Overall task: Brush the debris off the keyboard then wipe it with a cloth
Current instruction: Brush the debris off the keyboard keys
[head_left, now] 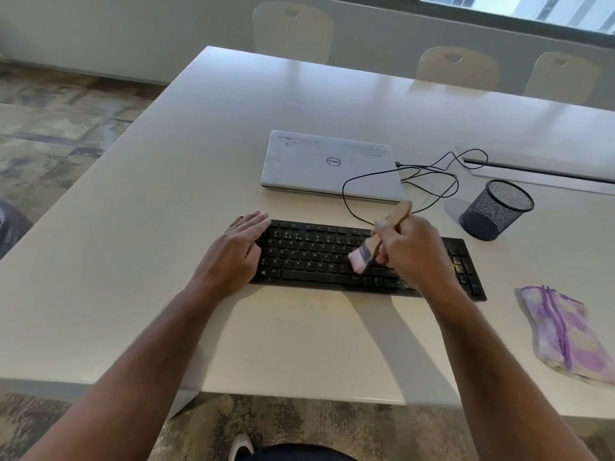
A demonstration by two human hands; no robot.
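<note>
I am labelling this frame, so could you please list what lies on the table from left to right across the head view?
Left hand resting on the keyboard's left end → brush gripped by the right hand → mesh pen holder → purple cloth.

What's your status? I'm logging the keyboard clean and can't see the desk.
Left hand flat on keyboard end. Right hand grips brush, bristles on keys. Debris remains at right end. Cloth untouched, nothing blocking.
</note>
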